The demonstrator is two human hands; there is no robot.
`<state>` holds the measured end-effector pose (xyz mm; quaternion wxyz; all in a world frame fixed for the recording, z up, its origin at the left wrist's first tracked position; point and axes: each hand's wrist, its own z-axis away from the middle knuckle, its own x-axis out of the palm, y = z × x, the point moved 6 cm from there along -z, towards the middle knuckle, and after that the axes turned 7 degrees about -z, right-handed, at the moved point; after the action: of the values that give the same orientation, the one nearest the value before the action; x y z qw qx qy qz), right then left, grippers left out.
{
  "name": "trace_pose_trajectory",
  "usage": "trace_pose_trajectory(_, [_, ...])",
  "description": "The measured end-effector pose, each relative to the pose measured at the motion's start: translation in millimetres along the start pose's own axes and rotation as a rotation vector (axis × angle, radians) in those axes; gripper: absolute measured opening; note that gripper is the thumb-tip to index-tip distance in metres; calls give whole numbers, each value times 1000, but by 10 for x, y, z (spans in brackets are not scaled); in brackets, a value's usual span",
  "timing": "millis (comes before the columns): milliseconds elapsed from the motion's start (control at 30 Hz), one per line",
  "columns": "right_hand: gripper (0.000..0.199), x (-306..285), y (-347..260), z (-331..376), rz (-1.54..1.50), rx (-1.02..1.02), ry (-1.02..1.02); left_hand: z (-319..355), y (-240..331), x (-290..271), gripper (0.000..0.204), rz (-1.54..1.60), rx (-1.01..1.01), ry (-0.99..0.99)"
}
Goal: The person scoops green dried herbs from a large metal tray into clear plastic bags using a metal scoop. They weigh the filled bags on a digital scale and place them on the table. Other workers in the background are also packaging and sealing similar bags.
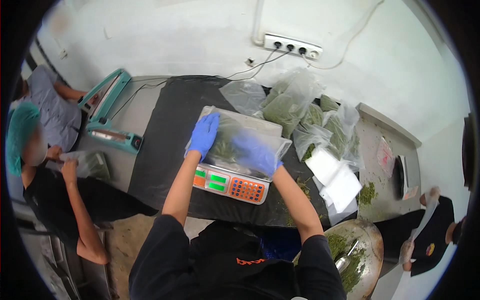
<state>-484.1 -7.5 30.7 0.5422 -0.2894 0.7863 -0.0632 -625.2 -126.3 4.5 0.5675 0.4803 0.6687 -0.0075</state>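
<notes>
A clear plastic bag of green dried herb (223, 141) lies on the metal pan of a digital scale (227, 188) with green displays and an orange keypad. My left hand (204, 134), in a blue glove, rests along the bag's left side with its fingers stretched out flat. On the bag's right part is my blue-gloved right hand (257, 154), smeared by motion. Its fingers cannot be made out. The bag's loose plastic end (284, 148) sticks out beyond that hand.
Filled herb bags (287, 107) stand behind the scale at right, near white sheets (340, 185). A large pan (367, 240) of loose herb with a metal scoop (345, 261) sits at lower right. Teal bag sealers (112, 97) and co-workers (55, 185) are at left; another person (430, 235) is at right.
</notes>
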Motion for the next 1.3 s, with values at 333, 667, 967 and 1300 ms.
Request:
trace_pose_trajectory(333, [28,2,485,327,-640,243,161,169,-33,-219,39,215,-175,219])
trace_pose_trajectory(667, [31,-311,495,973,-411,498,283,785,-62,-1056,42,474,-316,485])
trace_pose_trajectory(967, [31,-386,464,964,-438,506,331,979,-65,-1250,41,388,-319,508])
trace_pose_trajectory(1300, [31,-853,154,1546,-406,631,524,925,51,-1196,41,436,-316,486])
